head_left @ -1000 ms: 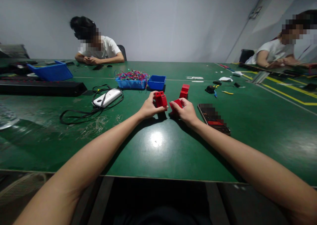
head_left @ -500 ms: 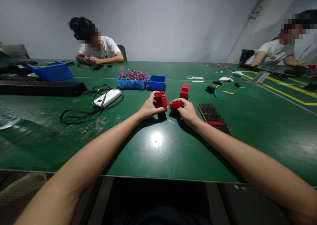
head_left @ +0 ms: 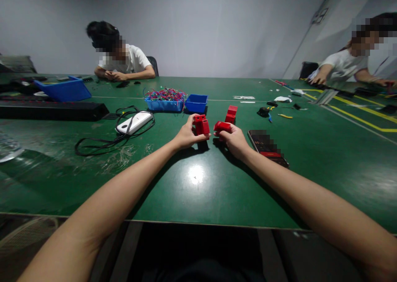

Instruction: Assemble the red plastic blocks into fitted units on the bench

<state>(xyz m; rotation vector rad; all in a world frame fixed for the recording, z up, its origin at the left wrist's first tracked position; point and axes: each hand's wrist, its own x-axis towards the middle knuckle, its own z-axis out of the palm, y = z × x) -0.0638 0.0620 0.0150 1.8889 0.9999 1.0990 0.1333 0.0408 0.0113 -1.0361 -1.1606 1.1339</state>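
Note:
My left hand (head_left: 187,134) is closed around a red block with small holes (head_left: 202,125), thumb below it and fingers behind. To its right, my right hand (head_left: 234,139) grips a smaller red piece (head_left: 222,127) between thumb and fingers. A gap separates the two held parts, both just above the green table (head_left: 173,182). Right behind my right hand, another red part (head_left: 231,113) stands on the table. What these red parts belong to, I cannot tell.
Behind my hands are a blue tray of tangled coloured wires (head_left: 164,104) and a smaller blue bin (head_left: 196,103). A white power bank-like device (head_left: 135,123) with a black cable lies left. A phone (head_left: 268,149) lies right. Two people sit across the table.
My right hand has tilted and turned the smaller red piece, raising it a little between the fingers. My left hand and its red block have hardly moved.

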